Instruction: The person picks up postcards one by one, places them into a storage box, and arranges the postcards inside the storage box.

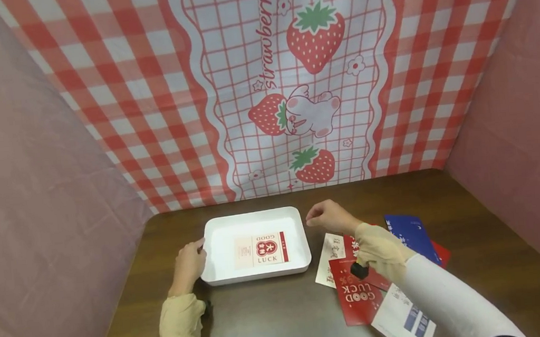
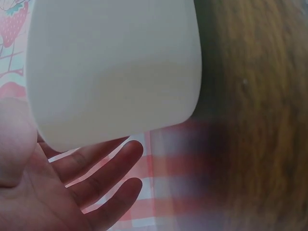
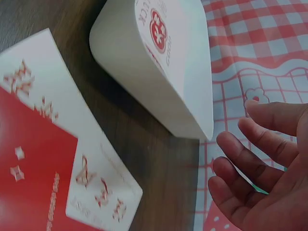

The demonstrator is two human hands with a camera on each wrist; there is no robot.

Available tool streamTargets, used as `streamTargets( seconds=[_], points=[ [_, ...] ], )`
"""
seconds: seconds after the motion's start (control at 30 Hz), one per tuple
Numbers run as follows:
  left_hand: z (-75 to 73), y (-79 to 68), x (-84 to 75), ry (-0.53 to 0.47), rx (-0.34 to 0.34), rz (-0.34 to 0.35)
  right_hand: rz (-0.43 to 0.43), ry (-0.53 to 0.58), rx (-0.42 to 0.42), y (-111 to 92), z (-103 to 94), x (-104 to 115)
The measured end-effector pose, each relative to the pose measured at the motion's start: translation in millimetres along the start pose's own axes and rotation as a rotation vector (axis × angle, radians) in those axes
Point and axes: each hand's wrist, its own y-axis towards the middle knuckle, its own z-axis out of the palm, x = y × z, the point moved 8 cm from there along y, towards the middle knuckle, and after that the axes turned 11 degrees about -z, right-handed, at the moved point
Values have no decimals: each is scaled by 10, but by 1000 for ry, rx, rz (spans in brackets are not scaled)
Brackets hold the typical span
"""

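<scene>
Has a shallow white tray (image 1: 232, 229) set flat toward eleven o'clock on the table (image 1: 262, 317), open side up, probably for easy reach from both sides. Has a GOOD LUCK card (image 1: 267, 248) lying flat inside it, just toward three o'clock of the tray's middle. Brings the left hand (image 1: 190, 262) to the tray's nine o'clock end, close by a corner, presumably to stop it sliding. Shows three fingers there spread apart and gently bent, with the first finger mostly hidden behind the tray; cannot tell whether clamped on the rim or only resting against it. Holds the right hand (image 1: 328, 216) off the tray, between two and three o'clock, fingers loosely curved with thumb and first finger close, gripping nothing and touching neither tray nor cards. Has the other cards overlapping between three and four o'clock of the tray, perhaps laid there to suit the right hand: a blue card (image 1: 410, 231) farthest back, a red card (image 1: 348, 310) over part of a white card (image 1: 326, 278), and a striped card (image 1: 387, 323) nearest. Hides some of the spread under the right forearm.
</scene>
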Motion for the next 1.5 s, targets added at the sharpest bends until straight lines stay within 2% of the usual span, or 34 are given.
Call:
streamTargets(
  seconds=[0.2,0.33,0.87,1.1,1.5],
  points=[
    [11,7,-28,-16,-3,0,-20,-43,-12,-57,-176,-95],
    [25,-3,-18,-10,13,-8,30,-34,0,-109,-237,-206],
    [22,-5,18,-17,9,-12,53,-74,11,-168,-478,-429],
    [14,-6,37,-26,-10,-10,49,-119,21,-196,-543,-482],
    [-40,-19,32,-3,10,-26,40,-244,85,-296,-701,-574]
  ],
)
